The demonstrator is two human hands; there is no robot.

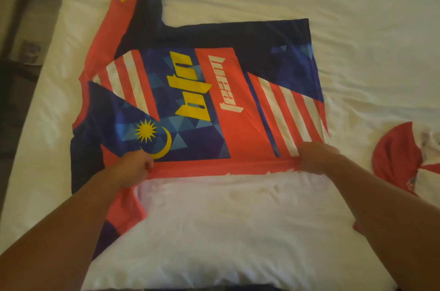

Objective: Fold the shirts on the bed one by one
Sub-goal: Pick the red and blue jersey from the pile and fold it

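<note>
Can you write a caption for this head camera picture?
Both hands, left and right, grip the jersey's red fold edge on the bed.

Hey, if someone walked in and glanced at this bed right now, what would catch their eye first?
The bright jersey spread across the middle of the white bed, red and blue with stripes and a yellow star and crescent. The left hand and right hand each grip its near red edge. A second, red and white shirt lies at the right edge.
</note>
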